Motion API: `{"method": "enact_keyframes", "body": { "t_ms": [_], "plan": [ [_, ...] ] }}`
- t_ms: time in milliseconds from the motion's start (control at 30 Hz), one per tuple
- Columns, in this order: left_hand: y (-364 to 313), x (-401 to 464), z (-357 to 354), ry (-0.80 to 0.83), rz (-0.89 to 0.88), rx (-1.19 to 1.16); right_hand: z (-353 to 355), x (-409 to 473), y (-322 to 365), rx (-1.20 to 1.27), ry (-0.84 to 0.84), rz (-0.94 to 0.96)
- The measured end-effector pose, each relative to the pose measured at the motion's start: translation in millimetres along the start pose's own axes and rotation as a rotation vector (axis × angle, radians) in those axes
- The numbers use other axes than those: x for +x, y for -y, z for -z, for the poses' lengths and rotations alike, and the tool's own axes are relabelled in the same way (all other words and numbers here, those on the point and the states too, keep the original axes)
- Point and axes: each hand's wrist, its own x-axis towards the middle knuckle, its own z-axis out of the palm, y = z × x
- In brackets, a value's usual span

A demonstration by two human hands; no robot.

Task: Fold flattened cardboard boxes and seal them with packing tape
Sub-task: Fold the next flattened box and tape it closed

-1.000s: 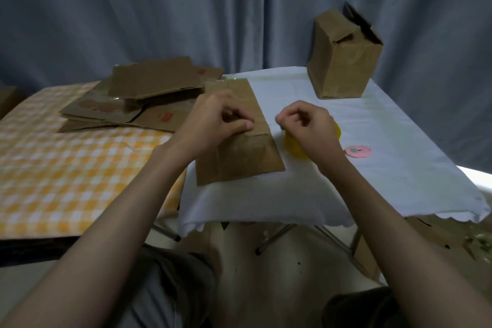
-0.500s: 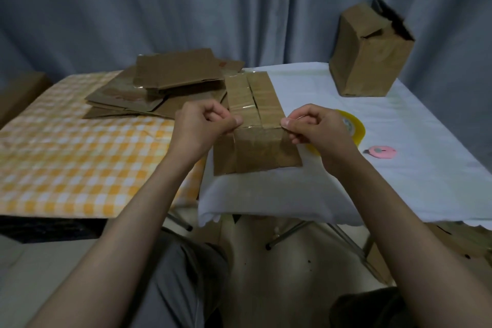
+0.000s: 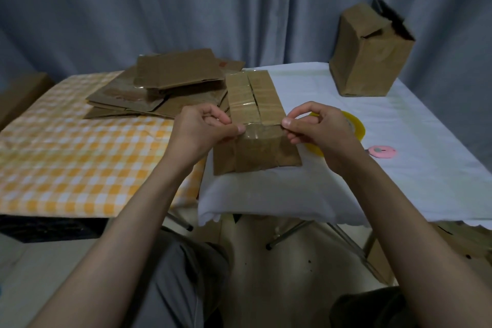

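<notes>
- Box sits on the white-clothed table; both hands pinch clear tape across its near edge.
- left hand grips one end, right hand the other.
- Tape roll mostly hidden behind the right hand.

**Folded box under a strip of clear tape**

A brown cardboard box stands folded on the white cloth, its long top face running away from the near edge, two flaps meeting along a centre seam. A clear tape strip stretches across its near top edge. The yellow tape roll lies flat just right of it. A pile of flattened boxes rests to the far left. Another folded box stands far right.
</notes>
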Motion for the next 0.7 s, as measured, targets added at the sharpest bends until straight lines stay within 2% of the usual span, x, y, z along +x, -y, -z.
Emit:
{"method": "enact_keyframes", "body": {
  "t_ms": [133, 233, 433, 567, 633, 700],
  "plan": [
    [1, -3, 0, 0.004, 0.022, -0.088, 2, -1, 2, 0.010, 0.047, -0.010],
    [7, -4, -3, -0.016, -0.045, -0.071, 1, -2, 2, -0.023, 0.053, 0.034],
    [21, -9, -10, -0.072, -0.405, 0.209, 2, 4, -14, -0.360, 0.081, 0.353],
    [36, -1, -10, -0.109, -0.668, 0.414, 2, 8, -25, -0.487, 0.062, 0.541],
    [41, 4, -10, -0.138, -0.755, 0.512, 1, 11, -30, -0.554, 0.024, 0.643],
    [45, 7, -9, -0.156, -0.806, 0.549, 1, 14, -33, -0.555, 0.002, 0.664]
  ]
}}
